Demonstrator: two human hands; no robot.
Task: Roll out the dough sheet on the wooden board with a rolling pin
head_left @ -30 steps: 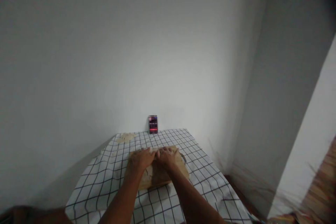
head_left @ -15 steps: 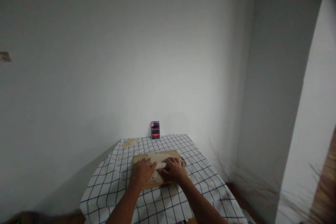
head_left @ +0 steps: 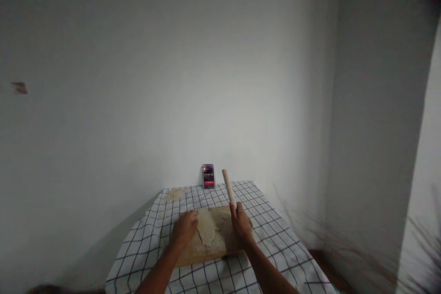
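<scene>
A wooden board (head_left: pixel 220 248) lies on a table covered with a white black-checked cloth (head_left: pixel 272 234). A flattened pale sheet of dough (head_left: pixel 215 229) lies on the board. My left hand (head_left: pixel 186 229) rests on the board's left part, at the dough's left edge, with its fingers curled. My right hand (head_left: pixel 241 225) is closed round the lower end of a pale wooden rolling pin (head_left: pixel 228 194). The pin stands tilted up over the board's right side, its free end pointing away from me.
A small dark box with red print (head_left: pixel 208 176) stands at the table's far edge against the white wall. A pale flat piece of dough (head_left: pixel 175 193) lies on the cloth at the far left corner. A wall corner rises on the right.
Both hands were pressing the rolling pin flat across the dough. Now my right hand has lifted the pin upright at the board's right, and my left hand has let go of it.
</scene>
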